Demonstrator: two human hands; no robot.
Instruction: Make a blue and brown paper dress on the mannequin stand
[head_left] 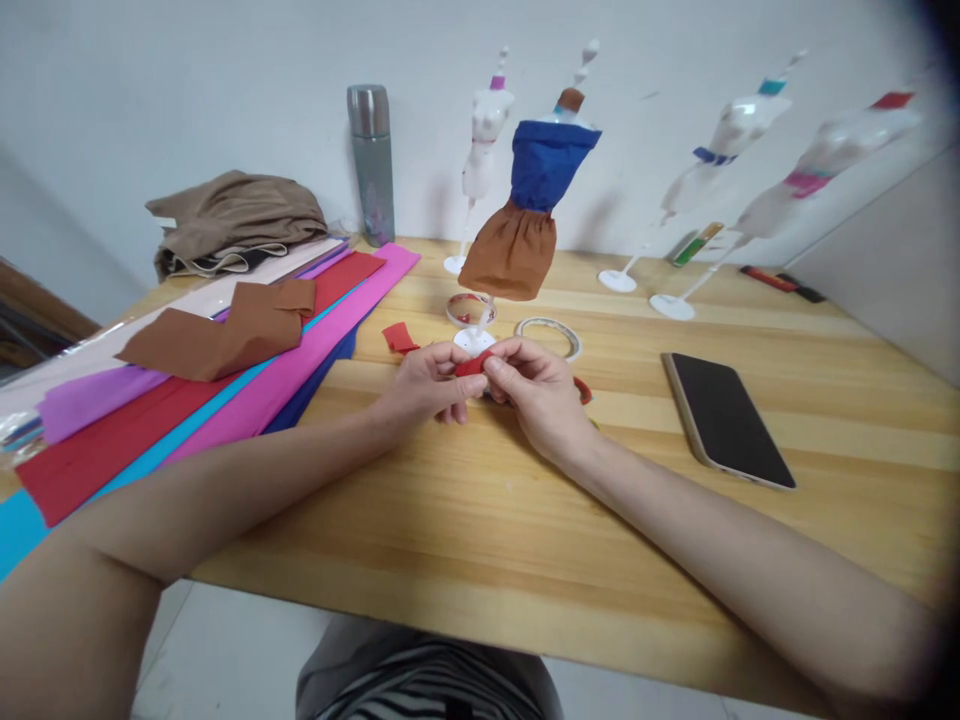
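Note:
A small piece of red crepe paper (472, 367) is pinched between the fingertips of my left hand (431, 385) and my right hand (536, 390), just above the table. Right behind them stands a miniature mannequin dressed in a blue top (551, 165) and a gathered brown skirt (514, 250), its white base (474, 342) partly covered by my fingers. Another red scrap (399, 338) lies left of the base. A roll of tape (551, 335) rests behind my right hand, and a second tape roll (466, 308) lies behind the base.
Crepe paper strips (300, 350) in several colours are stacked on the left, with a brown piece (217, 330) on top. Folded brown cloth (240, 215) and a thermos (373, 165) stand behind. A phone (727, 415) lies on the right. More mannequins (742, 125) line the wall.

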